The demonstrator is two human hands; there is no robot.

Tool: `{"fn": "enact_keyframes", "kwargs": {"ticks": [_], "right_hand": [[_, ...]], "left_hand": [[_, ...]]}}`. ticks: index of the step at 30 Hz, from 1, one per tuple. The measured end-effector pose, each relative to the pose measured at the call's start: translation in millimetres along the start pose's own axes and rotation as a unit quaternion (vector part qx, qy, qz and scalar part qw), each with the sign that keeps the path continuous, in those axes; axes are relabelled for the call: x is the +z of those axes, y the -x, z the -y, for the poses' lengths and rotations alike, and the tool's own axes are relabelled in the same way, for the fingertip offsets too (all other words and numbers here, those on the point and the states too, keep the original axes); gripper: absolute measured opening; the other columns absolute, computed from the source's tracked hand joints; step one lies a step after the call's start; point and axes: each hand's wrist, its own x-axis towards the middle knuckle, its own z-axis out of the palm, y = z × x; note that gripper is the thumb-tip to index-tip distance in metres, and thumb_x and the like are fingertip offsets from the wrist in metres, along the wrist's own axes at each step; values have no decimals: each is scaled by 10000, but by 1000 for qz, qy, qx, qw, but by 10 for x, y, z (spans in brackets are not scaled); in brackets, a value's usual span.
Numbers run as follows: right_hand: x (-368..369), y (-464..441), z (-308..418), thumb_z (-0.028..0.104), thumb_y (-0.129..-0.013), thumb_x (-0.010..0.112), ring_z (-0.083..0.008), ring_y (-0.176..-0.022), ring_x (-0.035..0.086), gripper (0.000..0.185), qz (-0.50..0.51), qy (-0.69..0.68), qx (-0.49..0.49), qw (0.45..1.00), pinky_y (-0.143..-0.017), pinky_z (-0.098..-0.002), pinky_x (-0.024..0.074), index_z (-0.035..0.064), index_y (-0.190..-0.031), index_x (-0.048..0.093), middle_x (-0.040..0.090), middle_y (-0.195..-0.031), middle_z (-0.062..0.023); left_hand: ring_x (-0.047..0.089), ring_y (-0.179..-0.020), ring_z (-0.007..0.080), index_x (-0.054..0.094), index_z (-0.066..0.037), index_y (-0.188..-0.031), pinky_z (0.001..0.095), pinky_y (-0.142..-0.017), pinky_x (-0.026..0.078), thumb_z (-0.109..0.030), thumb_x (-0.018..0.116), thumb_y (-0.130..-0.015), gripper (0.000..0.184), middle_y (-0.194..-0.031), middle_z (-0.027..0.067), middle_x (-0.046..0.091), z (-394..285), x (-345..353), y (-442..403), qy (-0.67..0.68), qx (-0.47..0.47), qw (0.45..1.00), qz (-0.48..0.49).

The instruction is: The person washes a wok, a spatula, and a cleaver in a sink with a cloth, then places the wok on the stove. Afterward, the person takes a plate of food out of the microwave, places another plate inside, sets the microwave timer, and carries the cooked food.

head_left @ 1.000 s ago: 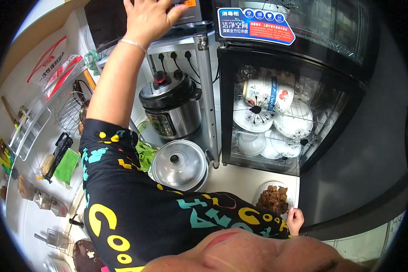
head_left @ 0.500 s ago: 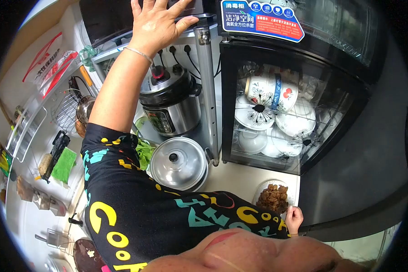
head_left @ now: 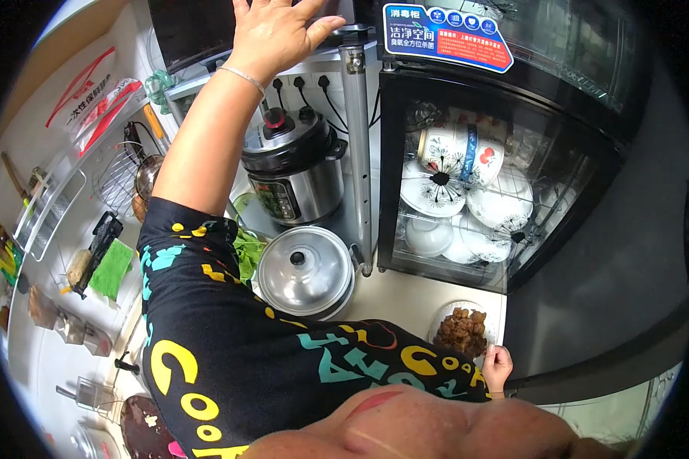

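My left hand [head_left: 273,34] is raised at the top edge with its fingers spread, against the front of a dark boxy appliance [head_left: 195,27] that looks like a microwave. Whether the palm presses on it is hidden, and the fingertips are cut off by the frame. Low on the right, my right hand [head_left: 498,367] is closed on the rim of a white plate [head_left: 494,314]. Brown cooked pieces of food [head_left: 461,332], perhaps meat, are piled on this plate.
Below the dark appliance stand an electric pressure cooker [head_left: 295,172] and a lidded metal pot [head_left: 305,271], with green leaves [head_left: 248,254] beside them. A black disinfection cabinet [head_left: 467,279] holding bowls fills the right. A wall rack [head_left: 53,218] and a green sponge [head_left: 112,269] are left.
The view has shifted slightly, so most things sit a little further right. My left hand stays spread at the appliance, and my right hand still holds the plate.
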Motion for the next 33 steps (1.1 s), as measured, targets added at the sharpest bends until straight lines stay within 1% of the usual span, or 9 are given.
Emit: {"fn": "enact_keyframes", "kwargs": {"ticks": [7,11,19,33], "right_hand": [[-90,88,25,93,-852,603,-166,-621,497,177,4,6,8,1000,-598,-285,421,9,-708,545,528,-674,-66],[-81,57,73,93,-854,600,-165,-621,495,177,1,-2,3,1000,-597,-284,421,4,-711,544,525,-673,-67],[-84,135,42,94,-852,603,-167,-623,499,175,13,-7,15,1000,-595,-290,423,1,-715,546,533,-682,-71],[-57,157,8,89,-850,606,-165,-624,502,167,-2,-6,20,1000,-602,-290,427,11,-714,549,541,-687,-65]], "left_hand": [[158,-1344,397,541,-228,-1244,642,-1026,151,-529,568,-771,561,-1437,171,268,55,24,53,-8,0,1000,-21],[149,-1348,393,531,-233,-1254,636,-1031,143,-549,571,-762,586,-1444,166,257,57,10,79,-7,-2,1000,-13],[137,-1350,392,476,-283,-1300,629,-1042,126,-585,578,-741,643,-1451,163,241,62,11,123,-10,2,1000,0],[141,-1349,395,465,-289,-1309,630,-1041,134,-562,602,-733,652,-1451,165,239,5,31,96,-2,1,1000,1]]}}
